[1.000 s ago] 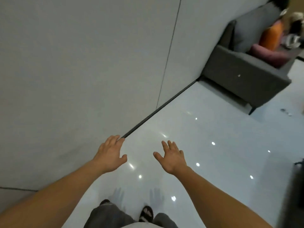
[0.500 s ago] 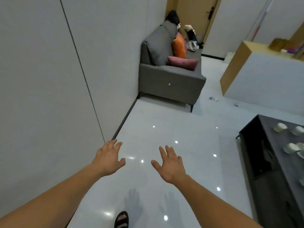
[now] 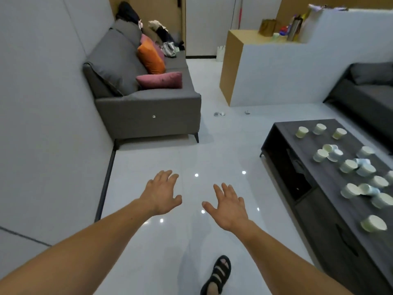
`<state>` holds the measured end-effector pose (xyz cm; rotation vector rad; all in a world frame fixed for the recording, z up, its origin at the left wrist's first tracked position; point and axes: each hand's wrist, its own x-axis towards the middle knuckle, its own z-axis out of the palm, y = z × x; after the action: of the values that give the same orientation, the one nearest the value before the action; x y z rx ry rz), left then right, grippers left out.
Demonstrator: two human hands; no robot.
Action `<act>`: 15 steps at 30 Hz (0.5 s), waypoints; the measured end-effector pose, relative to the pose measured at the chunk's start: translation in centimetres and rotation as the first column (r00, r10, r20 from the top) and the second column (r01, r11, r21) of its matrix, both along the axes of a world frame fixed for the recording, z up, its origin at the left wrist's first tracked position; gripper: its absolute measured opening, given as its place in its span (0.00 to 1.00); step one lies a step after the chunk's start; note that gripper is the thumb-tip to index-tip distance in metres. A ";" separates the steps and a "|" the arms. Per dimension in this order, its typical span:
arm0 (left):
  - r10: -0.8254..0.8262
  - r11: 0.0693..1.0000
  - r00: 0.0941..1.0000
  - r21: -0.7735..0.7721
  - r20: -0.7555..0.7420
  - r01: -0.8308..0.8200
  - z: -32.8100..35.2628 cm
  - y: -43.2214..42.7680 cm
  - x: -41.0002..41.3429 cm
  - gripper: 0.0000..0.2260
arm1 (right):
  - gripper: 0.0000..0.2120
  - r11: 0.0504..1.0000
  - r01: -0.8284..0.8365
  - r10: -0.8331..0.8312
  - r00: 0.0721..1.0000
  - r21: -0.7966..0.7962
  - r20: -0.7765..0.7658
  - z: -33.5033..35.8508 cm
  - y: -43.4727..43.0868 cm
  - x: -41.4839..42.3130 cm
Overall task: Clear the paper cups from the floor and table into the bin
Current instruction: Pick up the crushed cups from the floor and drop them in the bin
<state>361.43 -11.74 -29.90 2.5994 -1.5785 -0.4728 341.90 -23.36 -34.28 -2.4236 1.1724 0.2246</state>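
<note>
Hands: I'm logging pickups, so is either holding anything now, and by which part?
Nothing is held. The left hand and right hand are both open, fingers spread, over the floor; the paper cups sit on the table.

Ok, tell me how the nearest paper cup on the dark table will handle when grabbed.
The nearest paper cup is probably very light and thin-walled, so a firm squeeze would likely crush it. It sits alone on the smooth dark table, so a push would likely slide or tip it.
</note>
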 end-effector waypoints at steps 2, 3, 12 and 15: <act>-0.011 1.000 1.000 -0.023 -0.008 0.011 0.2 -5.2 0.3 0.33 | 0.38 0.999 0.042 -0.042 0.999 -0.009 0.021 0.0 -4.7 0.3; -0.020 1.000 1.000 -0.016 -0.005 0.020 0.4 -7.6 0.6 0.33 | 0.38 0.998 0.063 -0.063 0.998 -0.010 0.030 0.2 -7.0 0.5; -0.026 1.000 0.999 0.004 -0.039 0.026 0.9 -24.2 4.0 0.33 | 0.38 0.991 0.132 -0.133 0.990 0.021 0.038 2.3 -24.0 1.6; -0.040 0.999 0.998 0.018 -0.055 0.041 0.3 -29.6 6.1 0.33 | 0.38 0.989 0.140 -0.142 0.989 0.036 0.032 2.1 -29.7 3.5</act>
<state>367.57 -41.37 -29.58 2.5492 -1.6200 -0.5603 345.44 -53.01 -32.15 -2.2944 1.3074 0.1574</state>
